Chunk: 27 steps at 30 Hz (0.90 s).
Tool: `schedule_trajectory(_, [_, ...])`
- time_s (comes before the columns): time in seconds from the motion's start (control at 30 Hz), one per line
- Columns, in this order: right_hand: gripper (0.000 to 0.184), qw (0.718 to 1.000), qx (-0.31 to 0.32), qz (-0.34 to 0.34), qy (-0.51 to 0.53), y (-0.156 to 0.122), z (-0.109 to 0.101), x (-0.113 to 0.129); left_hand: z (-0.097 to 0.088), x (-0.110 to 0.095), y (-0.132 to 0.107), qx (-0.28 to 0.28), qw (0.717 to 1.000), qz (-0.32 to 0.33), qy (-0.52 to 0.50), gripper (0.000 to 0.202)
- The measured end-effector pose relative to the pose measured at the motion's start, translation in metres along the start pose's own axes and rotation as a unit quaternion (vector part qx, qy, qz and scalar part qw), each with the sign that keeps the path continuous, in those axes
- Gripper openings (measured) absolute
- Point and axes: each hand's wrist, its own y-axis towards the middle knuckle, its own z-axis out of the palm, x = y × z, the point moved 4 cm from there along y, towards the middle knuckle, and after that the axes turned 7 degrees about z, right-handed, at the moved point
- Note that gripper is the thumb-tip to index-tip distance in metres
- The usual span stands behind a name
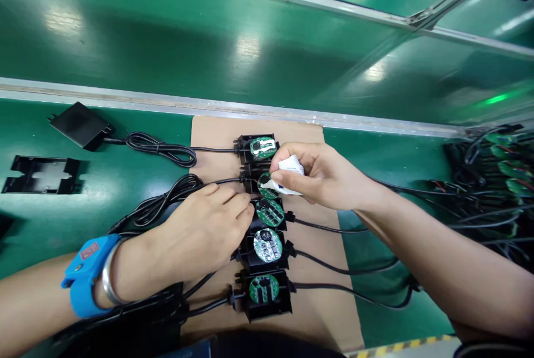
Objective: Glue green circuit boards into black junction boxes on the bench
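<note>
Several small black housings, each with a round green circuit board [267, 244] on top, lie in a column on a brown cardboard sheet [217, 133]. My right hand [321, 174] is closed around a small white tube [287, 172] whose tip touches the board of the second housing [267, 184] from the far end. My left hand [208, 230], with a blue wrist strap [85, 280] and a metal bangle, rests with fingers curled against the left side of the third housing [269, 212]. Black cables [162, 149] run out from the housings to both sides.
A black adapter block [81, 123] and a flat black plastic tray [41, 173] lie on the green bench at the left. A heap of cabled units with green boards [500, 169] fills the right edge. A metal rail [125, 99] borders a green conveyor belt beyond.
</note>
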Motion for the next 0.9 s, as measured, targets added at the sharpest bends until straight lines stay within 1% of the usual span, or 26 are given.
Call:
schedule_trajectory(0.17, [0.027, 1.0, -0.009, 0.026, 0.0, -0.008, -0.006, -0.001, 0.0, -0.001, 0.0, -0.004, 1.0, -0.004, -0.004, 0.032])
schedule_trajectory(0.5, [0.025, 0.999, -0.019, 0.029, 0.0, -0.019, -0.01, -0.007, 0.002, 0.0, -0.002, 0.014, 1.0, -0.005, -0.009, 0.038])
schedule_trajectory(0.67, [0.027, 0.999, -0.036, 0.03, 0.006, -0.016, -0.018, -0.01, 0.002, -0.002, -0.003, 0.006, 1.0, 0.005, -0.009, 0.039])
schedule_trajectory(0.9, [0.026, 0.999, -0.027, 0.037, 0.009, -0.006, -0.016, -0.008, 0.001, -0.002, -0.003, 0.012, 1.0, 0.001, -0.012, 0.039])
